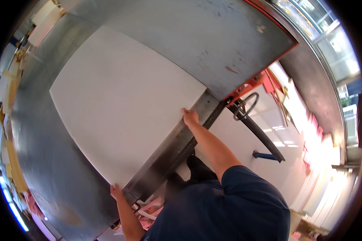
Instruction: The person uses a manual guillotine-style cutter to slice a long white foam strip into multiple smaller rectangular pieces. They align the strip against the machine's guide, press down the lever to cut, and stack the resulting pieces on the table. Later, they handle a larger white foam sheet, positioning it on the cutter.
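Note:
A large white sheet [124, 100], flat and smooth, lies on a grey metal table [44, 152]. My left hand [116, 192] is closed on its near left corner. Farther right along the near edge, my right hand [190, 116] grips the sheet with the arm stretched out; some of its fingers are hidden. Between the sheet and my body runs the table's dark front strip, with a toothed rail [189, 146] along it. What the sheet is made of I cannot tell.
At the far right, a raised grey metal plate [229, 44] with a red edge adjoins the sheet. A handwheel [246, 106] and a dark curved bar [265, 140] stick out to my right. Pink scraps [149, 213] lie below the table, and stacked boards [12, 152] stand along the left.

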The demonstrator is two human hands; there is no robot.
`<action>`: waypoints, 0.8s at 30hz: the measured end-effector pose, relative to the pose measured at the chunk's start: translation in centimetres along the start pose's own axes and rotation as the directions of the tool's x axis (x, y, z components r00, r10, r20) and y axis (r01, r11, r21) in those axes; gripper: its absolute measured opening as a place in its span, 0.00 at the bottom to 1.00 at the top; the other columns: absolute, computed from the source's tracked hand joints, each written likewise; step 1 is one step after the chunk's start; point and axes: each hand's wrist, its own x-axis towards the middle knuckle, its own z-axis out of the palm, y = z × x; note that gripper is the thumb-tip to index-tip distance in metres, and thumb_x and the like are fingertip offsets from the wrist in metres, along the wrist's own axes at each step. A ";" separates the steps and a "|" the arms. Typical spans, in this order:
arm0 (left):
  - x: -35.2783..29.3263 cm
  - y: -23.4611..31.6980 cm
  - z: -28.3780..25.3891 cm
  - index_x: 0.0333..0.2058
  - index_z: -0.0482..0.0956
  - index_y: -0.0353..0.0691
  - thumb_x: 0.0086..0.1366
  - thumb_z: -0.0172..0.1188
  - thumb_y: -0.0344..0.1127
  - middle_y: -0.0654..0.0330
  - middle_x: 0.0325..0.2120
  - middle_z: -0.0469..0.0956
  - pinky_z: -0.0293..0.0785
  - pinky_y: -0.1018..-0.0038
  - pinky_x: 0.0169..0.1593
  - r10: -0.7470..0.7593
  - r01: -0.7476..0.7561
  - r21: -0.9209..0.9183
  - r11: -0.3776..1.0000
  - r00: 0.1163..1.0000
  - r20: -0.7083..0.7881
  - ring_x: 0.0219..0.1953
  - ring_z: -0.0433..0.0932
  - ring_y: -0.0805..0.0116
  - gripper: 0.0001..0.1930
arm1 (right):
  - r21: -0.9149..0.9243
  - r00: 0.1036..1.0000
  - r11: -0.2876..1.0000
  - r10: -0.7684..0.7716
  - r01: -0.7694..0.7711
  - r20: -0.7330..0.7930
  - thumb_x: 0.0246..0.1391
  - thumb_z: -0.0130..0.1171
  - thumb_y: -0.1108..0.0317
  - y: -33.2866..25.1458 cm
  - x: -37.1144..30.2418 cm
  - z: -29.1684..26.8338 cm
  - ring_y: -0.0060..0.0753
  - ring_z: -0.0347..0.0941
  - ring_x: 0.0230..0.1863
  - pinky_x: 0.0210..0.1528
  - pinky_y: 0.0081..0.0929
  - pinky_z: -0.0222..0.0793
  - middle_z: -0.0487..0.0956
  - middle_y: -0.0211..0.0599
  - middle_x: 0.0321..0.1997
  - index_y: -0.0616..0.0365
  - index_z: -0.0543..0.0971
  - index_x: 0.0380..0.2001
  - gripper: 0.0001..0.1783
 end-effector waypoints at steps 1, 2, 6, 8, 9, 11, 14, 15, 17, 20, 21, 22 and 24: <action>-0.1 0.1 -0.1 0.62 0.71 0.42 0.72 0.58 0.35 0.61 0.47 0.78 0.77 0.66 0.34 -0.008 0.009 0.023 1.000 1.000 -0.013 0.43 0.80 0.64 0.22 | 0.005 1.000 1.000 0.006 -0.006 -0.001 0.61 0.56 0.42 0.1 0.2 0.1 0.50 0.83 0.41 0.49 0.45 0.75 0.85 0.49 0.33 0.58 0.85 0.24 0.29; -0.1 0.3 -0.2 0.64 0.70 0.43 0.72 0.58 0.36 0.61 0.51 0.77 0.77 0.60 0.38 -0.031 0.031 0.033 0.999 1.000 -0.003 0.48 0.78 0.63 0.23 | 0.008 1.000 1.000 0.009 -0.009 0.001 0.61 0.56 0.42 0.3 0.2 0.0 0.49 0.83 0.41 0.48 0.45 0.75 0.85 0.48 0.32 0.58 0.85 0.22 0.29; 0.5 0.7 -0.2 0.64 0.70 0.44 0.72 0.58 0.37 0.63 0.52 0.77 0.76 0.59 0.39 -0.034 0.035 0.064 0.997 0.999 -0.012 0.49 0.78 0.63 0.23 | 0.025 1.000 0.999 0.028 -0.028 -0.010 0.62 0.55 0.42 0.6 0.3 0.2 0.49 0.83 0.40 0.48 0.45 0.75 0.85 0.47 0.31 0.58 0.85 0.22 0.30; 0.7 0.6 -0.4 0.63 0.71 0.45 0.72 0.58 0.37 0.64 0.51 0.77 0.75 0.59 0.40 -0.031 0.034 0.075 0.997 0.999 -0.043 0.49 0.78 0.64 0.22 | 0.015 1.000 1.000 0.001 -0.001 0.001 0.62 0.54 0.42 0.4 0.0 0.4 0.49 0.83 0.40 0.47 0.45 0.75 0.85 0.47 0.31 0.58 0.85 0.22 0.30; 0.8 0.7 -0.3 0.62 0.71 0.46 0.72 0.58 0.37 0.64 0.51 0.78 0.75 0.59 0.40 -0.027 0.030 0.078 0.997 0.999 -0.028 0.49 0.77 0.64 0.21 | 0.017 1.000 1.000 -0.006 0.006 -0.001 0.63 0.53 0.42 0.5 0.2 0.6 0.51 0.82 0.42 0.49 0.46 0.75 0.85 0.49 0.34 0.58 0.85 0.25 0.30; 0.9 0.8 -0.2 0.61 0.73 0.47 0.72 0.58 0.37 0.65 0.50 0.78 0.74 0.60 0.40 -0.020 0.020 0.082 0.996 1.000 0.002 0.49 0.77 0.65 0.20 | 0.021 1.000 1.000 -0.020 0.020 -0.005 0.65 0.51 0.43 0.6 0.5 0.9 0.56 0.81 0.48 0.52 0.48 0.74 0.85 0.53 0.40 0.59 0.86 0.31 0.29; 1.2 0.9 -0.5 0.59 0.74 0.49 0.72 0.58 0.37 0.66 0.48 0.79 0.74 0.61 0.41 0.000 -0.001 0.067 0.998 1.000 0.004 0.49 0.77 0.66 0.18 | -0.057 0.999 0.997 -0.048 0.048 -0.001 0.66 0.51 0.45 -0.8 0.7 1.1 0.57 0.80 0.48 0.52 0.48 0.74 0.84 0.56 0.41 0.60 0.86 0.32 0.28; 1.3 0.9 -0.5 0.59 0.74 0.49 0.72 0.58 0.38 0.66 0.48 0.79 0.74 0.61 0.41 -0.008 0.008 0.072 0.997 1.000 0.006 0.49 0.77 0.67 0.18 | -0.041 1.000 0.999 -0.022 0.023 0.011 0.66 0.51 0.46 -0.8 0.7 1.1 0.58 0.80 0.49 0.52 0.48 0.74 0.84 0.57 0.41 0.60 0.86 0.33 0.28; 1.5 1.1 -0.5 0.59 0.75 0.50 0.72 0.58 0.38 0.67 0.49 0.79 0.73 0.61 0.41 -0.025 0.024 0.082 0.996 1.000 0.011 0.48 0.77 0.67 0.18 | -0.010 0.999 1.000 0.030 -0.029 0.036 0.67 0.50 0.46 -0.5 0.7 1.0 0.58 0.80 0.49 0.52 0.49 0.74 0.84 0.57 0.41 0.61 0.86 0.33 0.28; 1.5 0.9 -0.7 0.60 0.74 0.50 0.72 0.58 0.38 0.67 0.50 0.79 0.74 0.60 0.41 -0.026 0.024 0.083 0.996 0.999 0.024 0.48 0.78 0.66 0.19 | -0.006 0.999 1.000 0.003 -0.003 0.041 0.66 0.50 0.46 0.0 0.4 0.9 0.57 0.80 0.48 0.52 0.48 0.74 0.84 0.55 0.40 0.61 0.86 0.33 0.28; 1.5 0.8 -0.7 0.61 0.73 0.50 0.72 0.58 0.39 0.66 0.51 0.79 0.74 0.59 0.41 -0.022 0.021 0.078 0.997 1.000 0.013 0.49 0.78 0.65 0.20 | 0.000 0.999 1.000 0.013 -0.013 0.040 0.66 0.51 0.46 -0.1 0.3 0.7 0.55 0.81 0.46 0.50 0.48 0.74 0.84 0.53 0.38 0.61 0.85 0.30 0.28; 1.4 0.7 -0.8 0.62 0.73 0.50 0.72 0.58 0.39 0.66 0.51 0.78 0.74 0.59 0.41 -0.018 0.018 0.073 0.997 1.000 0.001 0.49 0.78 0.65 0.20 | 0.006 0.999 1.000 0.024 -0.024 0.038 0.66 0.52 0.45 -0.2 0.0 0.6 0.54 0.81 0.43 0.48 0.47 0.74 0.84 0.51 0.35 0.61 0.85 0.28 0.29; 1.2 0.7 -0.8 0.63 0.71 0.51 0.72 0.59 0.39 0.65 0.54 0.77 0.74 0.58 0.43 -0.029 0.030 0.080 0.996 0.999 -0.013 0.51 0.77 0.64 0.22 | 0.007 0.999 1.000 0.029 -0.029 0.023 0.65 0.54 0.45 -0.3 -0.3 0.2 0.52 0.82 0.41 0.47 0.46 0.74 0.85 0.49 0.33 0.61 0.84 0.26 0.29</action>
